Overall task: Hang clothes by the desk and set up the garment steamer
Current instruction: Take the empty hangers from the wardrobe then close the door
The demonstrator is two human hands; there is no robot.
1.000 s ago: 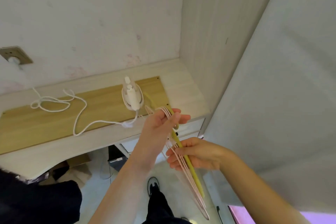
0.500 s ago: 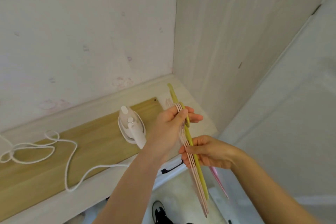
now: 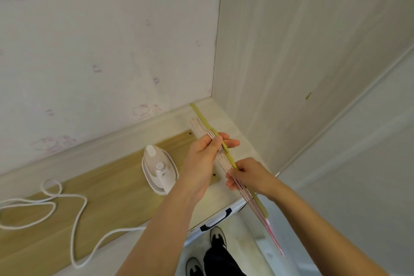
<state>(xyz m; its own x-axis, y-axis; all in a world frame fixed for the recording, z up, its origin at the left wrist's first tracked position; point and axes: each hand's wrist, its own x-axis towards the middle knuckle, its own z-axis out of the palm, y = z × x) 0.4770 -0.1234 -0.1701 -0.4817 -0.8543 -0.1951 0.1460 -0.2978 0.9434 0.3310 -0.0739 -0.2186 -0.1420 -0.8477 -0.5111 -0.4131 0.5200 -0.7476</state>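
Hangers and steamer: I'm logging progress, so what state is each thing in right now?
Pink hangers: bunched, held above the desk by both hands.
Yellow-green hanger: alongside the bunch.
Left hand: grips the bunch.
Right hand: pinches it lower down.
Garment steamer: on the desk, untouched.
Cord: loose, looped.

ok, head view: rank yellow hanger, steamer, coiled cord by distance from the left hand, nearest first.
1. yellow hanger: gripped in the left hand, atop the pink bundle.
2. steamer: on the desk, just left of it.
3. coiled cord: far left on the desk.
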